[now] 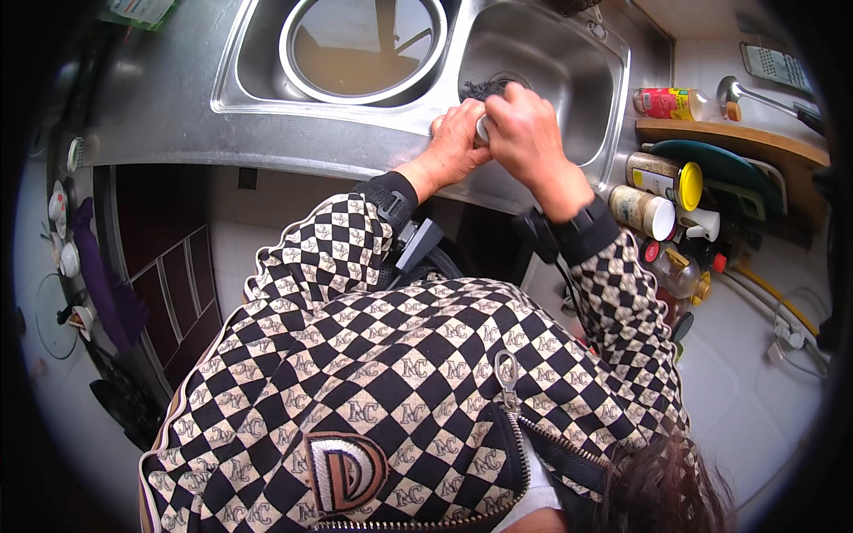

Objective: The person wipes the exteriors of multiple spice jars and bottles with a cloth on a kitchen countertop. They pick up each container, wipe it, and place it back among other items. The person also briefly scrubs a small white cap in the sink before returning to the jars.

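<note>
My left hand [458, 141] and my right hand [525, 130] meet over the front edge of the right sink basin [573, 80]. Between them is a small whitish object [482, 130], mostly covered by the fingers, so its kind cannot be told. The left hand is closed around it; the right hand's curled fingers press against it from the right, and whether they grip it is hidden. Just beyond the knuckles a dark, bristly scrubber or brush [481, 90] lies near the drain. In the left basin stands a round metal bowl [436, 46] of cloudy brownish water.
Steel counter [160, 86] extends left of the basins. On the right are a jar with a yellow lid [656, 178], a jar with a white lid [640, 210], bottles, a wooden shelf edge [733, 136], a ladle [760, 100] and a grater [776, 65].
</note>
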Motion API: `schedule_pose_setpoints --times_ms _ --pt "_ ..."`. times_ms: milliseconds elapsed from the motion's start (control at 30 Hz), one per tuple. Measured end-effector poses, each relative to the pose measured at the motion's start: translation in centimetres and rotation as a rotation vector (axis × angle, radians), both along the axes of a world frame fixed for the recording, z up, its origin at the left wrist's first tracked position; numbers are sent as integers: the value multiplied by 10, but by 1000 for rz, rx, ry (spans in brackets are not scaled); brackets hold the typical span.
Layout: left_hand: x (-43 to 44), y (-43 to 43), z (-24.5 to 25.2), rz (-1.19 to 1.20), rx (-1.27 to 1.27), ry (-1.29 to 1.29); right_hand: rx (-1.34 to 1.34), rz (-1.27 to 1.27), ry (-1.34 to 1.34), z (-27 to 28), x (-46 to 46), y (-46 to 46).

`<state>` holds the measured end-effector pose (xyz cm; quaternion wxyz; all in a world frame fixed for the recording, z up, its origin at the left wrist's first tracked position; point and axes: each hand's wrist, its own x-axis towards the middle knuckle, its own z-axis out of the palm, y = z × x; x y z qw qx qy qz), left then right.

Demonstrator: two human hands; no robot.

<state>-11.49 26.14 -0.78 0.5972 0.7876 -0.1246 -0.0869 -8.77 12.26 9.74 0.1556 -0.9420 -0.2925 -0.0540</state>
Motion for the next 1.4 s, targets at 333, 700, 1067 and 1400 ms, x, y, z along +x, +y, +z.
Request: schedule_pose_setpoints --times_ms 333,700,1067,1400 --pt "3 -2 -5 -36 20 2 15 105 14 7 1 5" --pt "7 -1 6 -28 135 31 -7 24 -6 8 4 5" --pt "7 0 7 -35 145 -2 -28 1 26 11 3 6" --pt "9 0 8 -18 144 -25 4 -9 50 12 2 6"
